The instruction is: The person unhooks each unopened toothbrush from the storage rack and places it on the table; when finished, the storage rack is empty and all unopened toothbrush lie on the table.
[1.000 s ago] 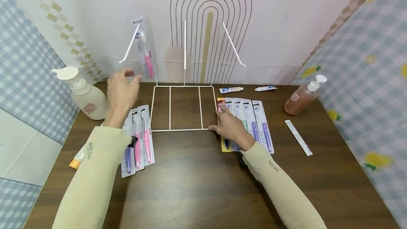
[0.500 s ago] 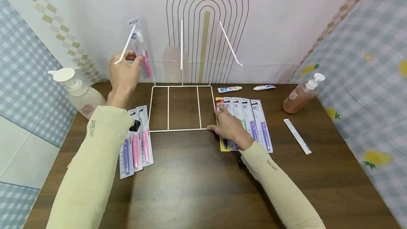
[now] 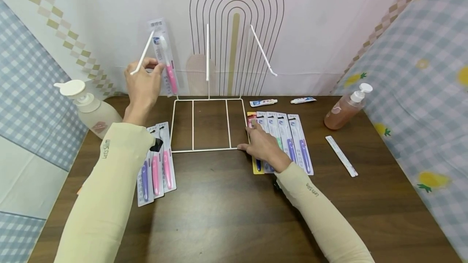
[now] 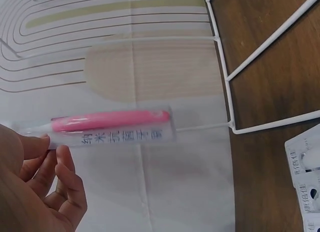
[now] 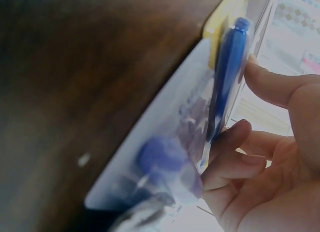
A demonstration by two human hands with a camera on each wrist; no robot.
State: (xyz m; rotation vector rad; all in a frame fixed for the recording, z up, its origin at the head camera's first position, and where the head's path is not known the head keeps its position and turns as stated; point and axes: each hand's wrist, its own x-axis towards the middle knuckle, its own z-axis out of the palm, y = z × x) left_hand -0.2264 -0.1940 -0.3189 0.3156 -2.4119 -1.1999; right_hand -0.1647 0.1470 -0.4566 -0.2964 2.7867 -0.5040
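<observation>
In the head view, a packaged pink toothbrush [image 3: 170,77] hangs upright at the left arm of a white wire rack [image 3: 192,125]. My left hand [image 3: 144,84] pinches the left edge of this pack; the left wrist view shows thumb and finger meeting at the pack [image 4: 127,137]. My right hand [image 3: 264,143] rests at the rack's front right corner, thumb and forefinger spread along the wire. Its other fingers lie over a yellow-edged toothbrush pack [image 3: 258,165]. In the right wrist view, the right fingers [image 5: 235,142] are loosely bent beside the blue-handled toothbrush [image 5: 231,71].
Several toothbrush packs [image 3: 300,145] lie right of the rack, others [image 3: 166,165] left. Two small toothpaste tubes [image 3: 264,102] lie behind. Pump bottles [image 3: 343,111] stand on both sides; a slim white packet [image 3: 341,156] lies at right. Two more rack arms [image 3: 263,50] stick forward.
My left hand has moved up and taken hold of the hanging toothbrush pack, which has shifted slightly downward since. The right hand has stayed at the rack corner.
</observation>
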